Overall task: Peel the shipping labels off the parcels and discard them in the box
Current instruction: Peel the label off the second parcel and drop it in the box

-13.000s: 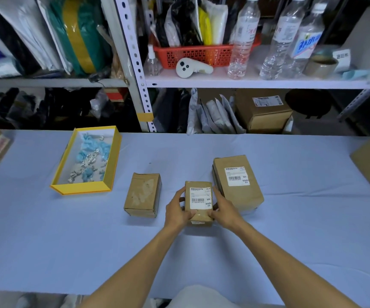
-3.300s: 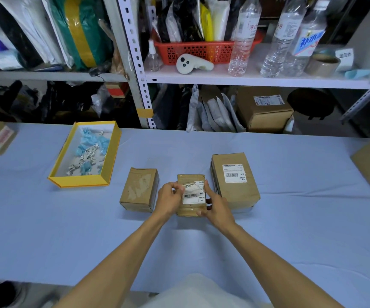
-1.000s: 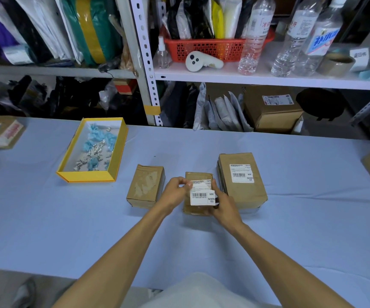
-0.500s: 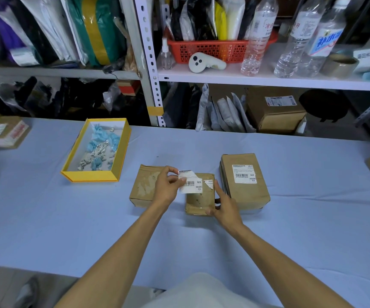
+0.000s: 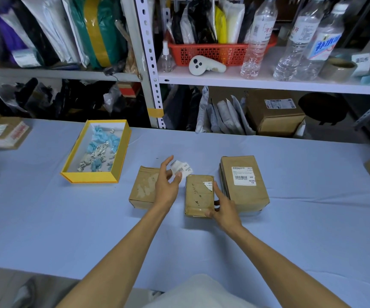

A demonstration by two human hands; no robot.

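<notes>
Left hand [image 5: 166, 185] raised above the table [image 5: 46, 218], thumb and fingertip pinched on a torn-off label [image 5: 182, 170], other fingers spread; held clear of the cardboard, presumably so the adhesive side does not re-stick. Right hand [image 5: 222, 207] loosely curled against the right side and near corner of the middle parcel [image 5: 199, 195], apparently bracing it against the pull. Not a clean peel: white label remnant [image 5: 209, 185] left at that parcel's far right corner, torn brown patches across the top. Left parcel [image 5: 145, 187] bare of label, scuffed only. Right parcel [image 5: 242, 182] just beside the middle one, label [image 5: 244, 176] intact, not yet worked. Yellow box [image 5: 95, 152] to the far left, well apart from the parcels, open, holding crumpled white and blue scraps. Route from left hand to box clear across open table; nothing obstructing. Remnant sits close to the right hand's thumb, likely awkward to lift by an edge. Further cartons at the table's left and right margins, shelving behind; not involved.
</notes>
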